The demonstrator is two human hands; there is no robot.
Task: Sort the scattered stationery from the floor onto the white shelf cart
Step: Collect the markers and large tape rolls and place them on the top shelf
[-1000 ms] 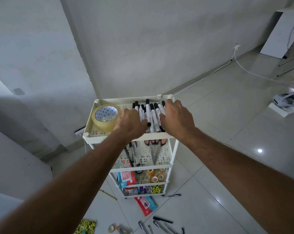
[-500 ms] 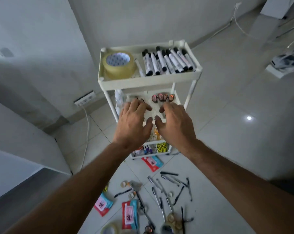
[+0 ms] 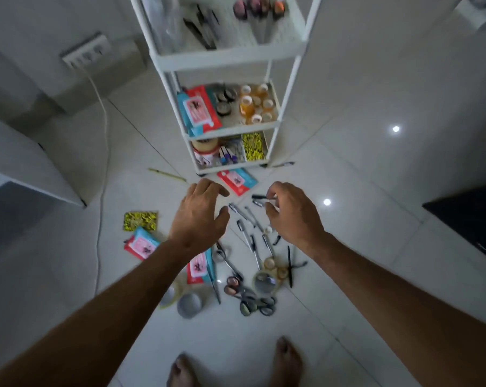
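Note:
The white shelf cart (image 3: 227, 58) stands ahead with scissors, pens, packets, tape rolls and small bottles on its tiers. Scattered on the floor below my hands lie several pens (image 3: 247, 219), scissors (image 3: 236, 286), tape rolls (image 3: 267, 283) and red-and-blue packets (image 3: 236, 181). My left hand (image 3: 199, 219) hovers over the floor left of the pens, fingers relaxed and holding nothing. My right hand (image 3: 290, 216) hangs over the pens with its fingers loosely curled. Its fingertips are at the end of a black pen (image 3: 258, 196) that lies on the tiles.
A yellow-patterned pad (image 3: 140, 220) and another packet (image 3: 142, 245) lie to the left. A pencil (image 3: 166, 174) rests near the cart's foot. A white cable (image 3: 103, 152) runs from a wall socket (image 3: 85, 50). My bare feet (image 3: 236, 367) stand at the bottom edge.
My view has tilted from the cart's top tier down to the floor. Both hands have left the markers on top and dropped to the scattered pens.

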